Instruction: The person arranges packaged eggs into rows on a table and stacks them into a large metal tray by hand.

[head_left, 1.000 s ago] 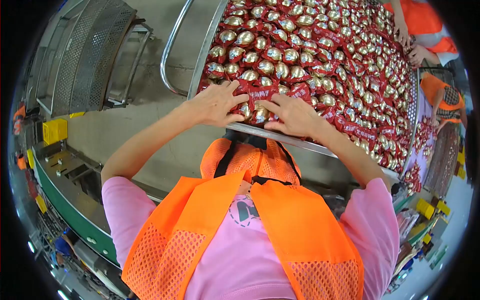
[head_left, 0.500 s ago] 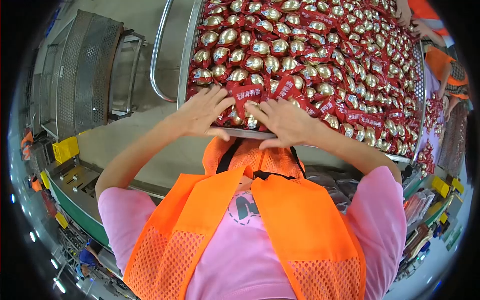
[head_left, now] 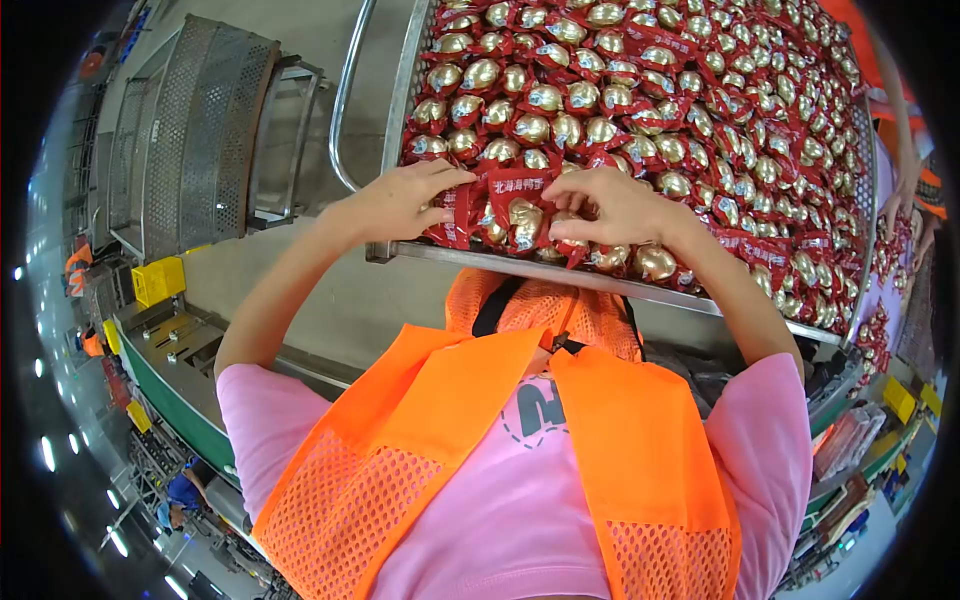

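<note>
Red-wrapped packets with gold, egg-shaped contents [head_left: 527,218] fill a metal tray [head_left: 560,272] in front of me. My left hand [head_left: 400,203] is at the tray's near left corner, its fingers and thumb apart, touching the red wrapper of a packet by the edge. Across from it, my right hand [head_left: 618,207] has curled fingers with a gap between them and the thumb, beside the same near row. Between the two hands a packet lies with its printed red flap up. Part of the packets under both palms is hidden.
A curved metal handle [head_left: 345,95] stands off the tray's left side. Farther left are a perforated metal rack [head_left: 205,135], a yellow bin [head_left: 158,282] and a green-sided bench [head_left: 165,395]. Another person's arm [head_left: 905,150] reaches down at the right, beside more packets [head_left: 875,335].
Against the last earlier frame, the tray sits farther right in view. My right hand's fingers have curled and its thumb has left the rim. The printed flap between my hands now faces up more squarely.
</note>
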`<move>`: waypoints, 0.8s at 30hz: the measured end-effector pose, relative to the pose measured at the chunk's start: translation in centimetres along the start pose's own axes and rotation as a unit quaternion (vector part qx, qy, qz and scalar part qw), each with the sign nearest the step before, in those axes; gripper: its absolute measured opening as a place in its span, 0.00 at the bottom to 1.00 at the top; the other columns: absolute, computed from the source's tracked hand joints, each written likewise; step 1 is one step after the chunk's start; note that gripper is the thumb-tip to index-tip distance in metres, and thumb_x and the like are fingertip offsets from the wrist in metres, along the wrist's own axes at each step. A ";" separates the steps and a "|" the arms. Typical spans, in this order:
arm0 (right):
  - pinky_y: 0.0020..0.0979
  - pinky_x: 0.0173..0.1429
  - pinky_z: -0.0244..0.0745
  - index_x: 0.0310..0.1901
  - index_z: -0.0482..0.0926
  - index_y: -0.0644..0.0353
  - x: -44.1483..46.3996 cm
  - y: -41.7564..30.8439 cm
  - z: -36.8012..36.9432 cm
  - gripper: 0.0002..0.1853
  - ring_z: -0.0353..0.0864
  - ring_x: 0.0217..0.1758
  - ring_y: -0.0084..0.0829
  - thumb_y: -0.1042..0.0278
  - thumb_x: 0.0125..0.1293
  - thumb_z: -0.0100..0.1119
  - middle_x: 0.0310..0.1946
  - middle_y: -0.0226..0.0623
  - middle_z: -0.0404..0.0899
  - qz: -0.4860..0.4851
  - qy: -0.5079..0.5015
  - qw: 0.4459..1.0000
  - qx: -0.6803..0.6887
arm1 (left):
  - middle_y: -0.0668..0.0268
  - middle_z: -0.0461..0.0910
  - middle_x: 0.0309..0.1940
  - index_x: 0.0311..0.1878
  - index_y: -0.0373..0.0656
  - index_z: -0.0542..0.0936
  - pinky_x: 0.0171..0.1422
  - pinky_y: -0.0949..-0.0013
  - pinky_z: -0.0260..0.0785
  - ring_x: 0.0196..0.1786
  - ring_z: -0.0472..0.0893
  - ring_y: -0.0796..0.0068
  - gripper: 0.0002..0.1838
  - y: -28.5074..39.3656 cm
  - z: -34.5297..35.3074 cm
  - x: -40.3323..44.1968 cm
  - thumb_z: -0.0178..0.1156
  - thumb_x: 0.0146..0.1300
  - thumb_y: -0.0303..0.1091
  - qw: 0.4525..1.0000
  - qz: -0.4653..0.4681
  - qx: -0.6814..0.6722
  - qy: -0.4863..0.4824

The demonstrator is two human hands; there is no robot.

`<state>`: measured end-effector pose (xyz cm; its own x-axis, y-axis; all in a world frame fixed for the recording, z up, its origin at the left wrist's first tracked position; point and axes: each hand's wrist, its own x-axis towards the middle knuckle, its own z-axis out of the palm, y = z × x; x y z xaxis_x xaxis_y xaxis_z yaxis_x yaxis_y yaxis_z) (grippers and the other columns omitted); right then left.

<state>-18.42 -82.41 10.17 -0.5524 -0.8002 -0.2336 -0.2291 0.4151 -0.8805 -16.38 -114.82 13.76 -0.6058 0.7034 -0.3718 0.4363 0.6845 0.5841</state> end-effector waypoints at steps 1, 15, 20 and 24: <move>0.43 0.51 0.77 0.50 0.83 0.62 -0.5 0.3 -0.2 0.31 0.83 0.45 0.46 0.41 0.56 0.70 0.40 0.44 0.84 -0.012 0.002 0.999 -0.036 | 0.51 0.72 0.61 0.71 0.40 0.66 0.67 0.52 0.66 0.63 0.73 0.47 0.31 0.3 0.8 -0.2 0.62 0.64 0.28 1.000 -0.010 0.006 0.018; 0.43 0.54 0.72 0.47 0.83 0.57 -2.6 -1.0 1.5 0.24 0.78 0.48 0.41 0.48 0.56 0.71 0.39 0.37 0.79 -0.063 0.060 0.982 -0.168 | 0.54 0.77 0.49 0.53 0.39 0.74 0.57 0.52 0.71 0.53 0.77 0.49 0.28 3.0 2.1 -2.1 0.73 0.49 0.31 0.982 -0.066 0.099 0.144; 0.44 0.57 0.74 0.49 0.82 0.62 5.1 -4.2 3.6 0.25 0.79 0.52 0.47 0.55 0.52 0.72 0.46 0.47 0.80 -0.139 0.126 0.970 -0.153 | 0.57 0.78 0.42 0.45 0.41 0.77 0.50 0.53 0.73 0.47 0.79 0.51 0.22 2.5 1.8 -2.8 0.74 0.47 0.32 0.987 -0.053 0.081 0.127; 0.43 0.61 0.75 0.55 0.79 0.64 9.0 -3.9 5.7 0.26 0.79 0.57 0.48 0.67 0.52 0.69 0.52 0.48 0.81 -0.094 0.073 0.980 -0.160 | 0.59 0.77 0.41 0.45 0.42 0.78 0.47 0.57 0.74 0.46 0.79 0.56 0.20 2.8 2.7 -2.5 0.73 0.49 0.34 0.973 -0.059 0.171 0.146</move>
<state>-17.90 -93.70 9.13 -0.5792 -0.8152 0.0016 -0.5648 0.3999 -0.7219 -11.84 -114.13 14.33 -0.8068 0.5654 -0.1714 0.5174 0.8162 0.2571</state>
